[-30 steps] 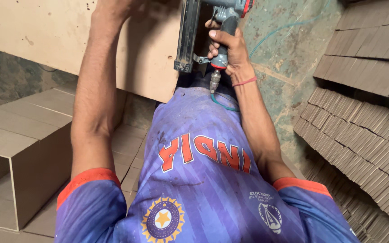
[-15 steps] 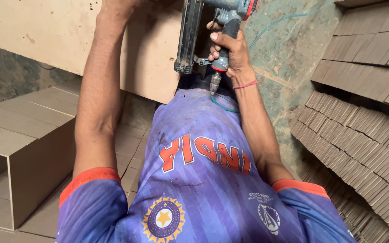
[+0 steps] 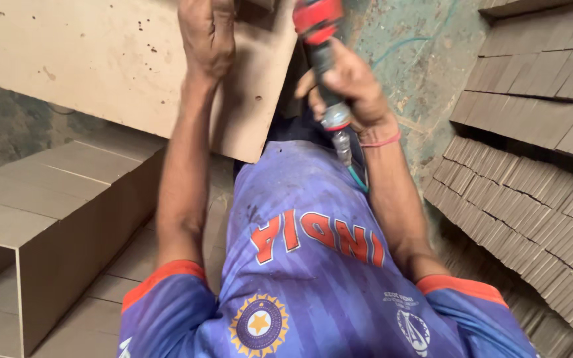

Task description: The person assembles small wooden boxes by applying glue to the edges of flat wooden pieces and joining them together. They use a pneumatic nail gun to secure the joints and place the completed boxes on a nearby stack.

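The nail gun (image 3: 323, 59) ran off the top edge, nose hidden. The right hand (image 3: 349, 86) gripped its handle, now lower than before; the left hand (image 3: 207, 36) pressed flat, fingers unclenched, on the board (image 3: 87, 59).

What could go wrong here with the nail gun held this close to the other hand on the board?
1. The left hand presses on the fibreboard panel close to the pneumatic nailer gripped by the right hand; a stray fastener might hit fingers.
2. The air hose trails across the lap and may snag.
3. The panel overhangs, steadied by one hand only, so it could shift.
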